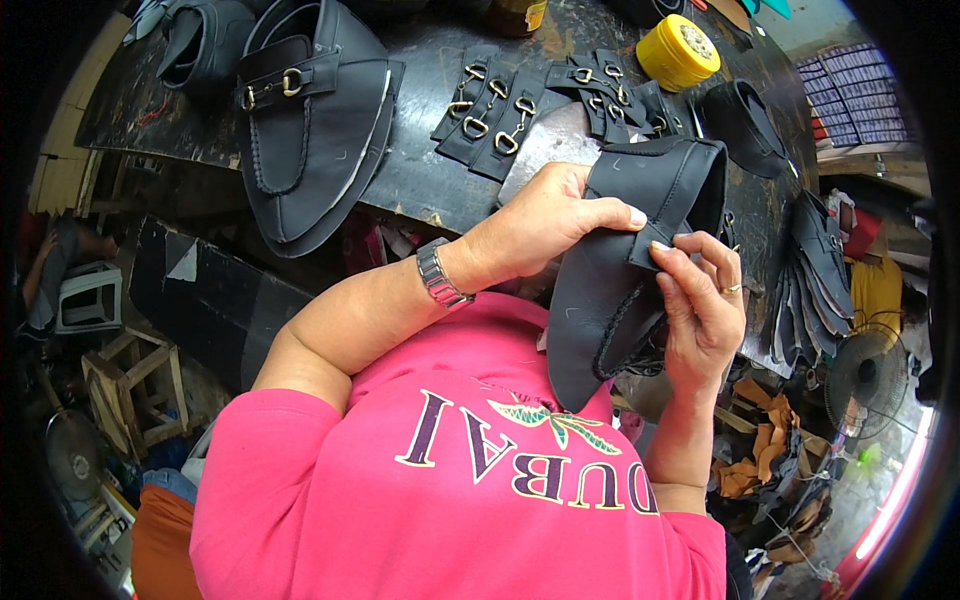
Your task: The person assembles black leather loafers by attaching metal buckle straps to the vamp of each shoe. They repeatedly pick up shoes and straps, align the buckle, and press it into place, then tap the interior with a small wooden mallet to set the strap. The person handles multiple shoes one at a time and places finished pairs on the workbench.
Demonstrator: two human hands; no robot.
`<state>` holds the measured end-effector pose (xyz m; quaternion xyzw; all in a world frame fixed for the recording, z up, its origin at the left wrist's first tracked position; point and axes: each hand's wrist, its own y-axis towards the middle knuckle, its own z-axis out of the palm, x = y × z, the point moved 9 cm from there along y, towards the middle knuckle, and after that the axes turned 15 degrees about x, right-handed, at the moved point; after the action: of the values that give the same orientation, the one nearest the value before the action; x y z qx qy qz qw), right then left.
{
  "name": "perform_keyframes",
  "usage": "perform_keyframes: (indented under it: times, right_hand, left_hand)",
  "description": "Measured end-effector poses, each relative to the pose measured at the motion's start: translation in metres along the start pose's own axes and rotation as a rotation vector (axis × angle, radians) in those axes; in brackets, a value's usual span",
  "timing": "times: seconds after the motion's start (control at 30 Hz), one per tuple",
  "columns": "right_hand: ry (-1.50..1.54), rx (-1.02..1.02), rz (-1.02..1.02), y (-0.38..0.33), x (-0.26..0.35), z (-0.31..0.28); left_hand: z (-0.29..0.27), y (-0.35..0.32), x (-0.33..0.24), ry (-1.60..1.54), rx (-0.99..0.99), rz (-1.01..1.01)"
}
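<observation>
A black leather shoe upper [583,310] with a braided seam hangs in front of my chest, its rounded toe end pointing down. My left hand [545,215], a watch on its wrist, grips it near the top, thumb on the outer face and the other fingers partly hidden. Between thumb and fingertips, my right hand [705,310] pinches the end of a black leather strap [645,247] lying across the upper. A ring is on one of its fingers. Behind the upper, several black straps with gold horsebit buckles [497,115] lie on the dark table [430,190].
A stack of black uppers [320,160] lies at the table's left. Beyond my hands are a grey flat slab [560,145] and a yellow tub [680,52]. More uppers [815,280] hang together at the right, near a fan [866,380]. A wooden stool [135,390] stands lower left.
</observation>
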<state>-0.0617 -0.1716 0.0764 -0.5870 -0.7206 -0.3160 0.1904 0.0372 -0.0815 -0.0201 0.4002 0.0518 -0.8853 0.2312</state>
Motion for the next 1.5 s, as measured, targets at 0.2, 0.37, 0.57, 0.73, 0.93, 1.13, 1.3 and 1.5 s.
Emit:
perform_keyframes:
  times: [0.2, 0.37, 0.57, 0.73, 0.93, 1.13, 1.3, 1.5]
  right_hand:
    - [-0.285, 0.020, -0.103, -0.006, 0.020, 0.008]
    - [-0.496, 0.097, -0.193, -0.005, 0.029, 0.013]
    - [-0.581, 0.183, -0.050, -0.011, 0.016, 0.025]
    - [-0.062, -0.021, -0.027, -0.016, 0.004, 0.012]
    - [0.034, -0.159, 0.116, -0.026, -0.016, -0.009]
    - [0.196, -0.154, 0.229, -0.034, -0.038, -0.020]
    - [0.622, -0.241, 0.276, -0.049, -0.062, -0.021]
    - [0.902, -0.333, 0.292, -0.061, -0.076, -0.006]
  left_hand:
    - [0.000, 0.000, 0.001, 0.007, 0.007, 0.010]
    - [-0.004, 0.000, 0.006, 0.041, 0.012, -0.026]
    - [-0.008, -0.007, 0.012, -0.009, 0.021, -0.090]
    - [0.012, -0.017, 0.018, -0.224, 0.157, -0.087]
    - [0.007, -0.022, 0.035, -0.332, 0.045, -0.200]
    - [-0.003, -0.024, 0.034, -0.241, -0.022, -0.184]
    - [-0.010, -0.024, 0.032, -0.205, -0.078, -0.151]
    - [-0.009, -0.027, 0.033, -0.176, -0.141, -0.154]
